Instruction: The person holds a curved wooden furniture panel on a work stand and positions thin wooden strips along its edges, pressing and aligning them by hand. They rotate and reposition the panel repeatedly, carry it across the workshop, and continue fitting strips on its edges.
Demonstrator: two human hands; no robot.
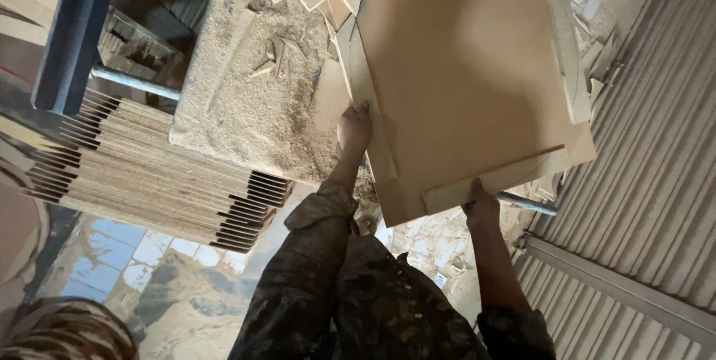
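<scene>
Head view: a large brown board [462, 69] is held out in front of the person, above a sawdust-covered surface [253, 99].
Board position: it is seen ahead of both hands, its long axis running away from the body, with thinner strips lying along its edges.
Left hand [353, 127]: closed on the board's left edge, fingers curled over it.
Right hand [481, 207]: clamped on the near edge.
Nearer hand: the right.
Surroundings: a stack of panels [149, 174] lies to the left, corrugated sheeting [649, 181] to the right.
</scene>
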